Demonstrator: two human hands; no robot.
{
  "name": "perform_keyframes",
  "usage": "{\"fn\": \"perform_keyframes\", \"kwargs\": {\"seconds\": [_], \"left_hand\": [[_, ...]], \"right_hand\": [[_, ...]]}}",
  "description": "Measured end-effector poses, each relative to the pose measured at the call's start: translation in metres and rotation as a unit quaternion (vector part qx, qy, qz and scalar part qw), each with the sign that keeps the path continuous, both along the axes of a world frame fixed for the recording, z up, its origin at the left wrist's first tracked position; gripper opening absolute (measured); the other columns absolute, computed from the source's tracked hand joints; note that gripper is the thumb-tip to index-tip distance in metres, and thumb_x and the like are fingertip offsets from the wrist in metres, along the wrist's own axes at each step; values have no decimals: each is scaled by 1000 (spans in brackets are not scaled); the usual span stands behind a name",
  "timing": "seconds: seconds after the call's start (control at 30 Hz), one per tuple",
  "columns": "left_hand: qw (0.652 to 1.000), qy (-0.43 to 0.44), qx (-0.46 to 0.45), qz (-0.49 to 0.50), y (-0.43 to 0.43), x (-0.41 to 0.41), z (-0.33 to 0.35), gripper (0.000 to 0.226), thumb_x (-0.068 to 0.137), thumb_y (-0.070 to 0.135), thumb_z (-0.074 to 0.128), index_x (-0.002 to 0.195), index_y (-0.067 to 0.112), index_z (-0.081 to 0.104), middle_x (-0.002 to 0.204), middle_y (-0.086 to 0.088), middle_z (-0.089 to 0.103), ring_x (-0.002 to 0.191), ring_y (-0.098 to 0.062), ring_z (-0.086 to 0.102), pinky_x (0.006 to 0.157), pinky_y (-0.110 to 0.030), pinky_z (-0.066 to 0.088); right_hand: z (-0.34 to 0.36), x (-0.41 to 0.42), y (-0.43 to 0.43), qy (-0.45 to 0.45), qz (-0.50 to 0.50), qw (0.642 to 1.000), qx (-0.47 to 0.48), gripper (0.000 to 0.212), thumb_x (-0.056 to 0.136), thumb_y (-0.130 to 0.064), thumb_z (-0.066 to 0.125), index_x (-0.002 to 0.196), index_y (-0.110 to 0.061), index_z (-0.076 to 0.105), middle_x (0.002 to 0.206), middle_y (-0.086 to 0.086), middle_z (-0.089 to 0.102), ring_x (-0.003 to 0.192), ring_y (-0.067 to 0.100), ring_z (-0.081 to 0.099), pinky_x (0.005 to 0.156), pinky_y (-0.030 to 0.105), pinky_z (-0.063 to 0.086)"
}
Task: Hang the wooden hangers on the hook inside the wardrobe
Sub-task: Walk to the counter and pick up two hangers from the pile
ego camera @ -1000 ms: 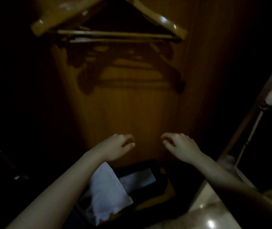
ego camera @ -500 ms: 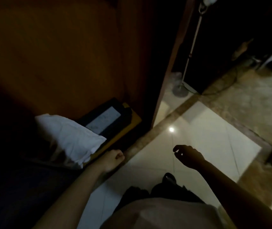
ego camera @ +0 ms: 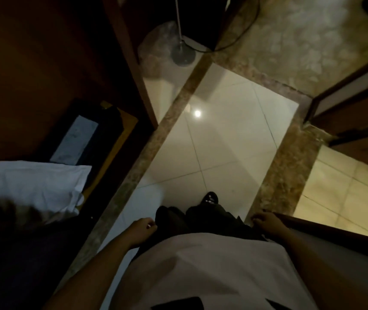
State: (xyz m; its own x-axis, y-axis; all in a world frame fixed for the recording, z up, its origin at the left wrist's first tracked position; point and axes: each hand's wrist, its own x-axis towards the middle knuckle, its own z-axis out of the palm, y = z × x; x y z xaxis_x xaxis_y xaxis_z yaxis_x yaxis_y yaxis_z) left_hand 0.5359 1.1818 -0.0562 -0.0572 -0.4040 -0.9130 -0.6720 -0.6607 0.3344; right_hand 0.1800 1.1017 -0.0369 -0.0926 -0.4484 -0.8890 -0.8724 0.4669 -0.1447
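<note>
No wooden hanger or hook is in view now; the camera looks down at the floor. The wardrobe [ego camera: 44, 63] fills the upper left, its dark wooden inside and side panel visible. My left hand [ego camera: 141, 230] hangs beside my left thigh with loosely curled fingers and holds nothing. At my right side, my right hand [ego camera: 265, 222] is lowered too, fingers loosely curled and empty, close to a dark wooden edge [ego camera: 326, 231].
A white cloth [ego camera: 33, 184] and a dark flat item with a pale label [ego camera: 75, 139] lie on the wardrobe floor. A floor lamp base [ego camera: 181, 55] with a cable stands beyond the wardrobe side. White tiles [ego camera: 218, 135] lie ahead, a door frame [ego camera: 346, 104] at right.
The view has swung down from the hanging hangers to the floor. Both hands have dropped from chest height in front of the wardrobe to my sides, still empty.
</note>
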Motion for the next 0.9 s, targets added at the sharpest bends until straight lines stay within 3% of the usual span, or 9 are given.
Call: {"fn": "perform_keyframes", "kwargs": {"seconds": [0.07, 0.2, 0.27, 0.4, 0.53, 0.67, 0.77, 0.9], "left_hand": [[1000, -10, -8, -4, -23, -13, -2, 22, 97, 26, 43, 105, 10, 55, 115, -16, 59, 92, -20, 53, 73, -26, 43], [999, -19, -44, 2, -79, -39, -9, 15, 96, 25, 45, 97, 12, 54, 114, -18, 60, 98, -30, 58, 86, -39, 48], [998, -19, -67, 9, -108, -55, -10, 19, 96, 25, 45, 103, 11, 55, 114, -17, 60, 103, -32, 58, 90, -40, 49], [992, -19, -116, 40, -152, -91, -7, 22, 97, 24, 44, 108, 10, 57, 111, -15, 61, 102, -29, 59, 90, -39, 49], [994, -36, -101, 7, -172, -113, -6, 24, 97, 22, 41, 110, 9, 56, 110, -13, 59, 99, -26, 56, 82, -32, 45], [996, -42, -68, -25, -186, -121, -15, 28, 98, 21, 42, 115, 4, 56, 120, -15, 59, 108, -27, 56, 82, -28, 42], [997, -44, -48, -27, -217, -121, -21, 31, 98, 21, 41, 120, 4, 53, 125, -15, 57, 112, -26, 54, 87, -28, 43], [997, -44, -32, -63, -290, -118, -25, 32, 97, 24, 42, 119, 5, 55, 124, -16, 58, 109, -26, 55, 83, -26, 40]], "right_hand": [[1, -22, 4, 11, -2, 1000, 5, 30, 95, -5, 44, 118, 6, 59, 125, 24, 58, 112, 35, 56, 91, 35, 44], [-2, -60, -7, 2, -48, 999, -2, 31, 95, -6, 44, 122, 3, 57, 130, 21, 55, 119, 33, 52, 95, 31, 39], [-5, -78, -21, -6, -64, 998, -9, 30, 95, -7, 44, 121, 3, 58, 127, 20, 57, 114, 31, 54, 91, 31, 40], [-10, -103, -52, -24, -119, 992, -19, 31, 96, -7, 41, 119, 9, 56, 108, 26, 63, 82, 24, 57, 59, 21, 43], [-8, -103, -102, -52, -127, 990, -32, 32, 97, -9, 40, 123, 6, 52, 115, 26, 59, 64, 9, 49, 52, 13, 40], [-2, -96, -177, -96, -129, 984, -72, 30, 96, -9, 41, 119, 5, 54, 95, 17, 57, 64, 15, 52, 45, 13, 41], [-1, -90, -241, -117, -138, 977, -112, 29, 95, -11, 44, 117, 3, 57, 92, 15, 59, 73, 23, 56, 52, 21, 39], [5, -85, -314, -129, -154, 971, -132, 29, 95, -10, 43, 118, 1, 57, 96, 16, 61, 79, 24, 58, 53, 20, 38]]}}
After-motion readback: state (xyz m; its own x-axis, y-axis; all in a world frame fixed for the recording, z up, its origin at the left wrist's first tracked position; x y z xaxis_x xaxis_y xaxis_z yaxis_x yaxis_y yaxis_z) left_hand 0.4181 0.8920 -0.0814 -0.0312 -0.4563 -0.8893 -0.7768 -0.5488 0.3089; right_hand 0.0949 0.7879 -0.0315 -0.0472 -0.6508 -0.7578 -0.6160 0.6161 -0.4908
